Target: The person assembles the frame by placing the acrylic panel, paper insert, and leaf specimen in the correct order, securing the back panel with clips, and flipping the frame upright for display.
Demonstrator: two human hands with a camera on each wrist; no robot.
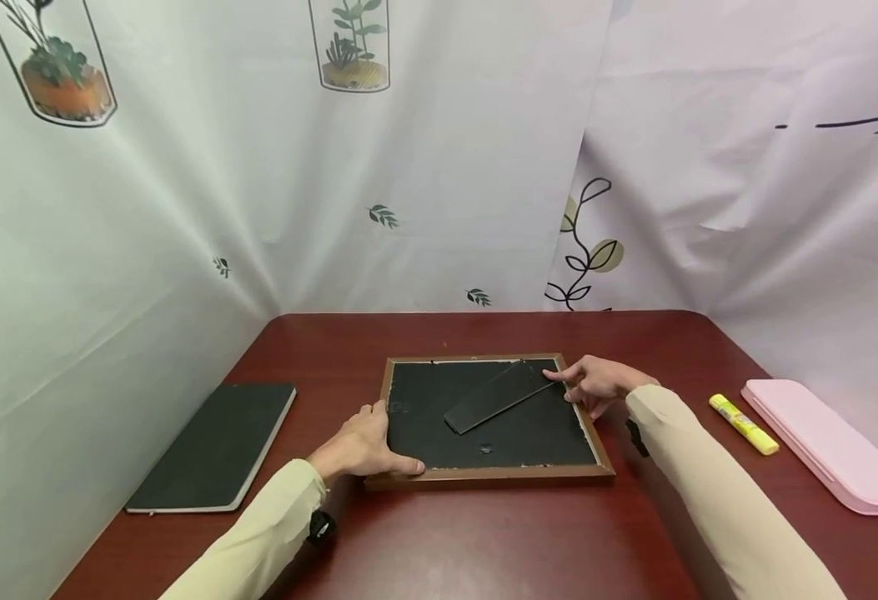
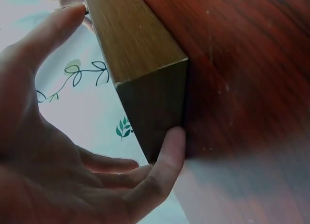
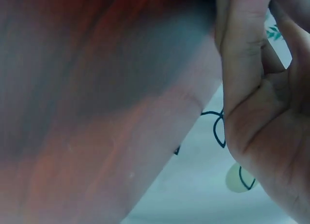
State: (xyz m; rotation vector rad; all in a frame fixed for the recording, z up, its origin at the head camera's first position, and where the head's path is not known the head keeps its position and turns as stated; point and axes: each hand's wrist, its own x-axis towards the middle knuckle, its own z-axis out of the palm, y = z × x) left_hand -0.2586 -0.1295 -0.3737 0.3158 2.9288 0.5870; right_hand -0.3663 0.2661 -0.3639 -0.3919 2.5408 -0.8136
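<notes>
A brown wooden picture frame (image 1: 489,475) lies face down on the table, its black back panel (image 1: 419,433) upward. A black easel stand (image 1: 494,400) slants across that panel. My left hand (image 1: 363,442) grips the frame's near left corner, thumb along the front edge and fingers against the left side; the left wrist view shows the fingers (image 2: 172,149) at the frame's corner (image 2: 155,103). At the right side, my right hand (image 1: 596,383) holds the frame's edge, with its index finger reaching to the stand's upper end. In the right wrist view, the right hand (image 3: 271,103) hides the frame.
A dark-covered notebook (image 1: 213,446) lies at the left of the reddish-brown table (image 1: 499,542). To the right are a yellow highlighter-like stick (image 1: 744,423) and a pink case (image 1: 832,442). White printed curtains (image 1: 439,167) enclose the table's back and sides.
</notes>
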